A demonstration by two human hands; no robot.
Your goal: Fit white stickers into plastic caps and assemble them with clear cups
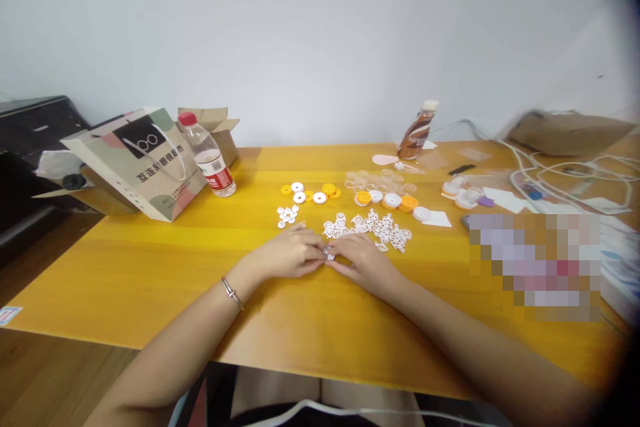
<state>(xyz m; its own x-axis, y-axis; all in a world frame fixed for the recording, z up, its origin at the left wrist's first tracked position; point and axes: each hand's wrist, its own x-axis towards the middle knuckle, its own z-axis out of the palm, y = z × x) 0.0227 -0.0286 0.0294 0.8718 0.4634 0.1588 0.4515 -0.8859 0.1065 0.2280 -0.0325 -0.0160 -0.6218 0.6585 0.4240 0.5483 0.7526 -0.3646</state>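
Close together over the table, my left hand (pixel 295 252) and my right hand (pixel 364 260) pinch a small white piece (pixel 329 253) between their fingertips. Its exact kind is too small to make out. Just beyond my right hand lies a spread of white lattice-like plastic pieces (pixel 390 230). Several small white round parts (pixel 287 216) are grouped beyond my left hand. Farther back sit white and yellow discs (pixel 319 198), some with a hole in the middle. To their right are clear round covers (pixel 383 180) and a row of yellow and white round parts (pixel 409 203).
A paper bag (pixel 150 173), a water bottle (pixel 215 163) and a cardboard box (pixel 225 137) stand at the left. A brown drink bottle (pixel 417 130) is at the back. White cables (pixel 550 167), paper sheets (pixel 507 200) and a blurred-out patch (pixel 540 267) occupy the right side.
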